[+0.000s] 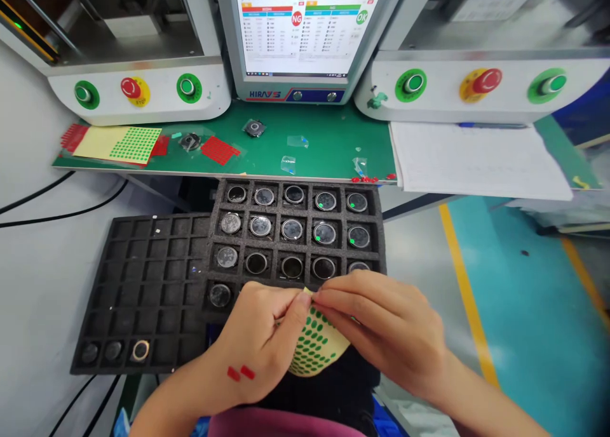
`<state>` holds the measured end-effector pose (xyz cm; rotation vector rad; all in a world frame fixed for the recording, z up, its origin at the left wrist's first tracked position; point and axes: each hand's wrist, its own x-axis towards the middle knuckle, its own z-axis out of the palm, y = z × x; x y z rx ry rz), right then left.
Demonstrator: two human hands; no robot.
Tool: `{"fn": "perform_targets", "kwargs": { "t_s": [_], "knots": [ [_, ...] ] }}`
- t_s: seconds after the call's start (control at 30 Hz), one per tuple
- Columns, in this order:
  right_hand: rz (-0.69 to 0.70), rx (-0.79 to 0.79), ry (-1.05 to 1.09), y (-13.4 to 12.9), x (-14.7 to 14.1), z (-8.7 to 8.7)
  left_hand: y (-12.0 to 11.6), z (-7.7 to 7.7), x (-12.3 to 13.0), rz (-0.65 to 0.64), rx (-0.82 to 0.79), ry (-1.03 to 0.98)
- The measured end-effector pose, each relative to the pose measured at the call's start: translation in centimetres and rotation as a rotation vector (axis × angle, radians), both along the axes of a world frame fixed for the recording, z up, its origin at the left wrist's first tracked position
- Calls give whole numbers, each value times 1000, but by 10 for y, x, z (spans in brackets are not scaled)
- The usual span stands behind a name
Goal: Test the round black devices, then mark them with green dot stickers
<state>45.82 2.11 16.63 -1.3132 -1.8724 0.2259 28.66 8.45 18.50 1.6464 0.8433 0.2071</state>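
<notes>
Between my hands hangs a pale yellow sheet of green dot stickers, bent into a curve. My left hand pinches its upper edge between thumb and forefinger; two small red stickers are stuck near that wrist. The fingertips of my right hand are pressed together at the same edge, against the sheet's top corner. Just beyond is a black foam tray with round dark discs in its compartments. Several discs on its right side carry a green dot. My hands cover the tray's near part.
Left lies a second foam tray with a few round pieces. On the green bench are a sticker sheet, red stickers, paper and a pen. Behind stand a monitor and button panels.
</notes>
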Motion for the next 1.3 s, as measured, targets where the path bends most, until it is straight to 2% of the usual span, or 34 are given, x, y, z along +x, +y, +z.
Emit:
{"fn": "perform_targets", "kwargs": {
  "t_s": [0.33,0.53,0.7,0.83,1.03,1.3],
  "knots": [
    [52,115,-137,-10,5,-7,-2,2,3,16,-42,15],
    [130,70,-48,-8,7,-3,1,2,-1,-3,-49,-36],
    [221,4,22,-5,10,3,7,7,1,-94,-44,-6],
    [305,-33,88,-5,12,5,11,11,4,-163,-133,-22],
    [400,-138,270,-3,13,3,11,10,2,-184,-307,-38],
    [416,-149,343,-3,13,-1,12,8,2,-169,-447,-54]
  ]
}}
